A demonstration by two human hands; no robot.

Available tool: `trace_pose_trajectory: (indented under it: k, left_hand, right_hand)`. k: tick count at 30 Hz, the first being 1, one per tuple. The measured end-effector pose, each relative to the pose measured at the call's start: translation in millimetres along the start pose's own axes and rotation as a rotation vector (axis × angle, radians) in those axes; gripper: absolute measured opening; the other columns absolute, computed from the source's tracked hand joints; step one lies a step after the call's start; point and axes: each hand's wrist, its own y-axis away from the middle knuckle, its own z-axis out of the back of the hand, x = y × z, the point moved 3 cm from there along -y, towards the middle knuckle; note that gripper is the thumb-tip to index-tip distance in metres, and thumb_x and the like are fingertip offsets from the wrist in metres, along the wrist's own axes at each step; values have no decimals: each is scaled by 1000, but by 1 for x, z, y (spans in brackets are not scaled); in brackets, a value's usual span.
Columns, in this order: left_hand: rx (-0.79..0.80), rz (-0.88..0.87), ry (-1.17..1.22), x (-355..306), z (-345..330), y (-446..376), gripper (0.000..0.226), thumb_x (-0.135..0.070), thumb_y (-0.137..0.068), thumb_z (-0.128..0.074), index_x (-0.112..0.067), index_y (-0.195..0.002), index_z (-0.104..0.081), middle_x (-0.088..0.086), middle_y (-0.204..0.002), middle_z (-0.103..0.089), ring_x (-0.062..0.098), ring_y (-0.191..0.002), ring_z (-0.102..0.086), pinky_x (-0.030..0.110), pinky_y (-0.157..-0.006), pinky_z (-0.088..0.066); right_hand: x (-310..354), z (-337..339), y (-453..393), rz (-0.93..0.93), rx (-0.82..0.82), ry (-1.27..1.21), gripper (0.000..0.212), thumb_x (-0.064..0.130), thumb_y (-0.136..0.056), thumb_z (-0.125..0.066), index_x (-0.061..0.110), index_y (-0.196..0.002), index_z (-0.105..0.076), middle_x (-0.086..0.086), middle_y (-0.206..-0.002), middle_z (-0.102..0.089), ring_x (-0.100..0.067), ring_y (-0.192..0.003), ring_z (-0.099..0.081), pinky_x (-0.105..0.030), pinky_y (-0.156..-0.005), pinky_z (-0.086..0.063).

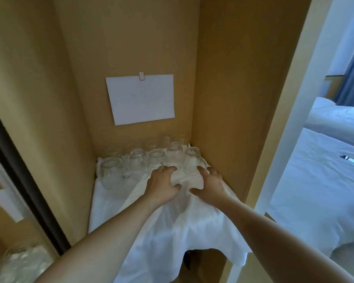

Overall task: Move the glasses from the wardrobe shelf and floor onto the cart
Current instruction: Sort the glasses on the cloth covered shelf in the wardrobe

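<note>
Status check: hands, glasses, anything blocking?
Both hands, left and right, on white cloth, holding no glass. Glasses clustered at shelf back. Nothing blocking.

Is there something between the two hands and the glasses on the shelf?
Nothing visible. The left hand and right hand rest on the white cloth, just before the glasses; the fingers nearly touch them.

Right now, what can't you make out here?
- Glasses, head view: blurred and overlapping, so no sure count.
- Paper on the back wall: any writing is too faint.
- Shelf beneath the white cloth: covered.
- Left hand and right hand: whether they grip anything is unclear.
- Cart: not seen.
</note>
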Motion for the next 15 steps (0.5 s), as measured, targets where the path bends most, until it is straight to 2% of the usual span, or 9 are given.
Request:
trace_pose_trajectory:
  k: [9,15]
  left_hand:
    - [-38,144,-37,-23,0,48,74,-48,-88,-66,-31,-153,-36,4,-156,-37,29,-143,-31,41,-110,-36]
    - [-102,231,-59,-36,4,90,77,-52,-87,-67,-32,-153,-35,2,-156,-37,28,-143,-31,41,-112,-37]
  right_hand:
    - [-1,18,33,129,72,-9,94,59,-85,-68,31,-159,-18,-10,-163,-22,-33,-146,-29,-44,-111,-40]
    - [4,21,64,239,118,-46,92,55,-86,-69,29,-159,-20,-9,-160,-28,-32,-143,-31,-45,-109,-43]
